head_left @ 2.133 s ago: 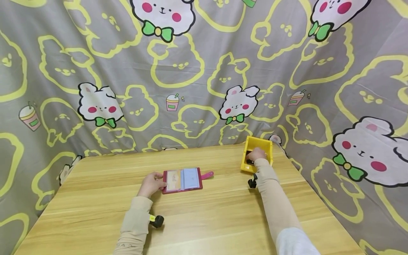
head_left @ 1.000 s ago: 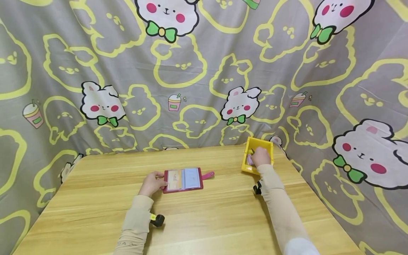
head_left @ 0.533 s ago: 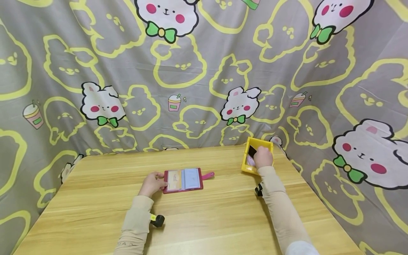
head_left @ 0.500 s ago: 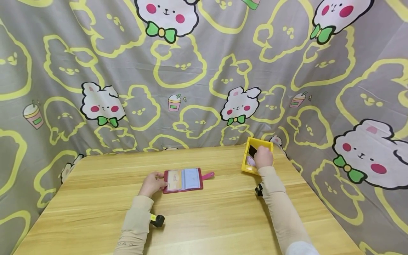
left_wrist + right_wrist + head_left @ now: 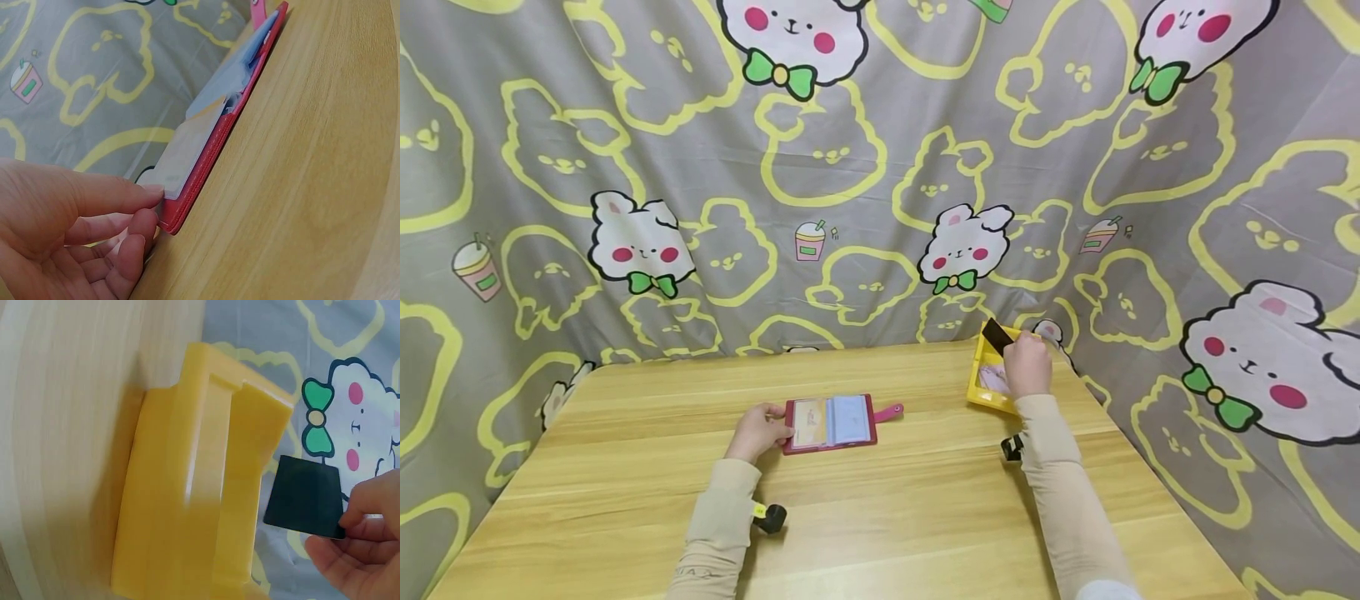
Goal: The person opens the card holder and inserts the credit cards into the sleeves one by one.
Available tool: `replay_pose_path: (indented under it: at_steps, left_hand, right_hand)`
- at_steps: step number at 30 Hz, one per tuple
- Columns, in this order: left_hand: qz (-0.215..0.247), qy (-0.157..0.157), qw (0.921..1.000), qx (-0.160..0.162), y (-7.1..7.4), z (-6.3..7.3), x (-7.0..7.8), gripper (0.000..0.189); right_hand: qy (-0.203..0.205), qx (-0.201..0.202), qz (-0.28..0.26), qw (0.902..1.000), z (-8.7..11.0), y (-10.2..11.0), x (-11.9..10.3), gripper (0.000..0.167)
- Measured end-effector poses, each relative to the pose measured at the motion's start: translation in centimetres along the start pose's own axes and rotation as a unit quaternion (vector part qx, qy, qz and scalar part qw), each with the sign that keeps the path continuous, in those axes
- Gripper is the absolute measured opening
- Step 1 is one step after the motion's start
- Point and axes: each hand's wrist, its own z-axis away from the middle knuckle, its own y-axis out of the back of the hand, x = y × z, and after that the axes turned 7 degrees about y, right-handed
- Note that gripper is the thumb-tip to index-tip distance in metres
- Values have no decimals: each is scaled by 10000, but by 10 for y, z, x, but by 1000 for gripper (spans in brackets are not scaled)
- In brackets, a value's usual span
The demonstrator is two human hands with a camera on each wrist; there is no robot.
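Above yellow bin rim, black card

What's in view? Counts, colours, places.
wallet: 1, red with pink strap, open on table
bin: 1, yellow, far right of table
flat piece: 1, black, at bin's opening
bin contents: count unclear, lilac, inside bin
table: 1, light wood, below
curtain: count unclear, grey with printed animals, behind
wrist cameras: 2, black, at wrists
sleeves: 2, beige, forearms
hands: 2, left pinching wallet's corner, right pinching flat piece
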Motion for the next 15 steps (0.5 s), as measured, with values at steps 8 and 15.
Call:
replay_pose_path:
  at_steps: [8, 15]
  left_hand:
    - [-27, 10, 10000, 41, 0, 0, 1, 36]
    - [-72, -35, 10000, -1, 1, 0, 0, 37]
  right_hand:
    - [458, 800, -651, 9936, 10, -6, -9, 9]
    - [1628, 1479, -810, 9722, 17, -21, -14, 6]
